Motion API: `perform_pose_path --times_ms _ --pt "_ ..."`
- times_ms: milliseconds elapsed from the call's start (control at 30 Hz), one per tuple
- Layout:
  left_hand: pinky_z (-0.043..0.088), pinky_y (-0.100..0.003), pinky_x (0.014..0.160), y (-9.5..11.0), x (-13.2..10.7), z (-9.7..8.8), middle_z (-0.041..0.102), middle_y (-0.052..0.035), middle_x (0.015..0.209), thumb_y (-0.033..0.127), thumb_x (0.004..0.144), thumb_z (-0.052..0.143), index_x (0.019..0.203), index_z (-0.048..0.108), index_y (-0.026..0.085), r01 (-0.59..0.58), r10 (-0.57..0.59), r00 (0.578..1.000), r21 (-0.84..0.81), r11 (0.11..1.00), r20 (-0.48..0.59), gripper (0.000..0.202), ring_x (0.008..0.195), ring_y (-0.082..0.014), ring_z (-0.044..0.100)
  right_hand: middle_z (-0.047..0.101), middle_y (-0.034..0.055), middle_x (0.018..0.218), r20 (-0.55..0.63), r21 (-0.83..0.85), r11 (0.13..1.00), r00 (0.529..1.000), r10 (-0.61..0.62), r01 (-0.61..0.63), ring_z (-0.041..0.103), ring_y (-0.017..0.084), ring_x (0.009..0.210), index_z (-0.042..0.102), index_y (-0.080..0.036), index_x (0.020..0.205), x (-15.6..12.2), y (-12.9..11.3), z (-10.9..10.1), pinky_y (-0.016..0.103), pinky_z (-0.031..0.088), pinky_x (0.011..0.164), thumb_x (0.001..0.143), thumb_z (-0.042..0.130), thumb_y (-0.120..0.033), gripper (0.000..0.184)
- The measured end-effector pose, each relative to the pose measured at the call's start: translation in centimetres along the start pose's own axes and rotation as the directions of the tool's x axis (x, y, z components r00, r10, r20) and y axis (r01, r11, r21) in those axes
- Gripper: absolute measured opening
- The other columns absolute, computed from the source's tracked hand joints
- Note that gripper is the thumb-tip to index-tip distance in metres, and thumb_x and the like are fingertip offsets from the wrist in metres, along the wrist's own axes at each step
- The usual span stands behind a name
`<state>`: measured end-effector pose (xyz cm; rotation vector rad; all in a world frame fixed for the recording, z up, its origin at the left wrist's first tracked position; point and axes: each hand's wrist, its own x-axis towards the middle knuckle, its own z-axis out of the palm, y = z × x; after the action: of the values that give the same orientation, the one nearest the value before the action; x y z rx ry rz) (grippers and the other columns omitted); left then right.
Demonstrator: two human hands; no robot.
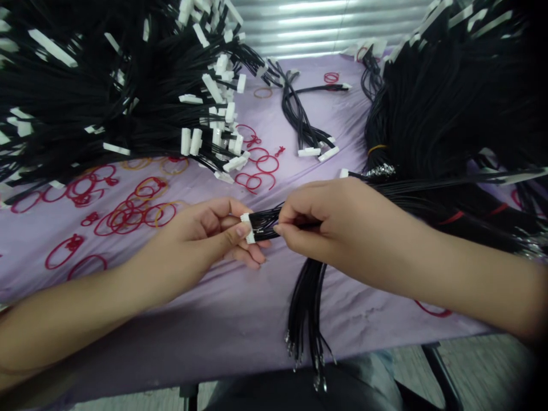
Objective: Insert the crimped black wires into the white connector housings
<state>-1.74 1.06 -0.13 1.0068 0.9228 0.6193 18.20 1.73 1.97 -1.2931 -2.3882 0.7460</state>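
Note:
Between thumb and fingers, my left hand (218,234) pinches a white connector housing (248,228). Black wires (266,217) run from the housing toward the right. My right hand (308,220) is closed on black wires close to the housing, its thumb and forefinger pressed together. A small metal wire end (258,230) shows between the two hands, near the housing. Below my right hand hangs a bundle of loose black wires (306,314) with bare metal terminals at the lower ends. The parts of the wires inside my right palm are hidden.
A large heap of black cables with white connectors (128,85) fills the back left. Another pile of black wires (454,97) lies at right. Red rubber bands (124,214) are scattered on the purple cloth (240,302). Several joined cables (299,114) lie at the back middle.

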Motion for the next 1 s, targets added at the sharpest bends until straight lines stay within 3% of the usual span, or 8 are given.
perform_pose_path --times_ms 200,433,700,1000 --pt "0.059 -0.019 0.065 -0.3 0.1 -0.3 0.072 -0.0052 0.080 0.023 0.082 0.068 0.084 0.062 0.013 -0.010 0.009 1.000 0.033 0.999 0.008 0.012 0.066 -0.0123 0.069 0.055 -0.0038 0.057 0.031 -0.013 1.000 0.999 -0.009 0.009 0.043 0.006 0.051 0.061 -0.016 0.063 0.0 0.2 0.2 0.022 0.030 0.049 0.079 0.053 -0.021 0.019" --pt "0.059 -0.019 0.064 -0.1 0.0 0.0 0.072 -0.0040 0.077 0.017 0.084 0.066 0.083 0.061 0.011 -0.003 0.003 1.000 0.041 0.999 0.007 0.007 0.066 -0.0120 0.069 0.053 -0.0013 0.061 0.002 -0.028 0.998 0.999 -0.054 0.054 0.040 0.006 0.054 0.059 -0.014 0.062 0.1 0.1 0.7 0.023 0.028 0.054 0.081 0.051 -0.017 0.020" --pt "0.059 -0.018 0.066 0.0 0.2 0.0 0.071 -0.0032 0.077 0.011 0.086 0.059 0.086 0.060 0.008 -0.004 0.003 1.000 0.068 0.998 0.007 0.003 0.066 -0.0108 0.070 0.058 -0.0001 0.070 -0.068 0.021 0.987 0.985 -0.160 0.162 0.048 0.007 0.065 0.061 -0.012 0.068 0.1 0.3 1.6 0.021 0.034 0.062 0.084 0.052 -0.015 0.019" --pt "0.060 -0.018 0.063 0.0 0.0 0.0 0.070 -0.0043 0.072 0.013 0.086 0.060 0.085 0.060 0.008 -0.017 0.015 1.000 0.095 0.995 0.018 0.005 0.064 -0.0116 0.069 0.059 0.0026 0.073 -0.059 -0.094 0.983 0.985 -0.164 0.158 0.051 0.011 0.068 0.063 -0.011 0.072 0.0 0.1 2.1 0.024 0.037 0.064 0.088 0.052 -0.017 0.021"
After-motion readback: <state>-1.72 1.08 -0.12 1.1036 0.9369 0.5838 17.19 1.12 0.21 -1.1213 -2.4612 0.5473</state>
